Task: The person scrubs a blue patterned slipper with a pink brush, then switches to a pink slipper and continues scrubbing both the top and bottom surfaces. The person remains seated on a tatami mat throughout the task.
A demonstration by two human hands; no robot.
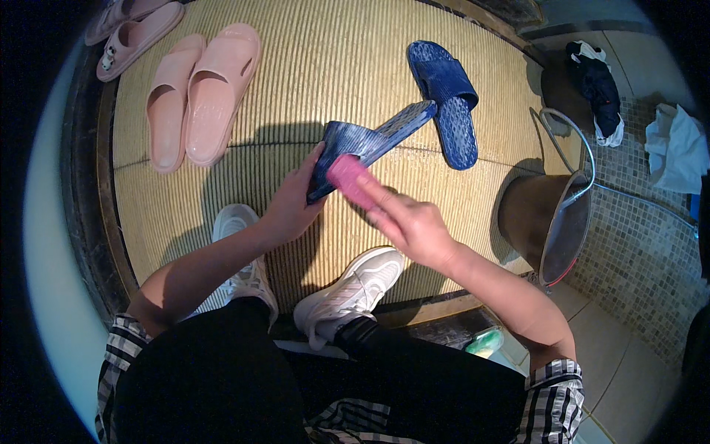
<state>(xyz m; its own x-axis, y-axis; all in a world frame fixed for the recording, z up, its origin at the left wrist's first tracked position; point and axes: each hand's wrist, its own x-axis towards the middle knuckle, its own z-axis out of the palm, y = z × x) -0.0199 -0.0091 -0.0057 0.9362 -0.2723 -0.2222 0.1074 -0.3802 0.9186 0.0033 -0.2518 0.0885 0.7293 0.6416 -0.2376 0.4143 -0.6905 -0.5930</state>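
Note:
A dark blue slide slipper point(403, 126) is tilted above the woven mat, its heel pointing up and to the right. My left hand point(293, 201) is closed around the end by the strap. Gripped in my right hand point(416, 228) is a pink block-shaped scrubber point(350, 180), pressed against the slipper beside the strap; it is slightly blurred and its underside is hidden. The matching blue slipper point(447, 103) lies flat on the mat beyond, just right of the held one's heel.
A pair of pink slippers point(222, 96) sits on the woven mat point(318, 66) at far left, with more in the corner. A dark bucket point(529, 222) with a hose point(592, 159) stands at right. Dark and white cloth point(597, 96) and a white bag point(677, 152) lie beyond.

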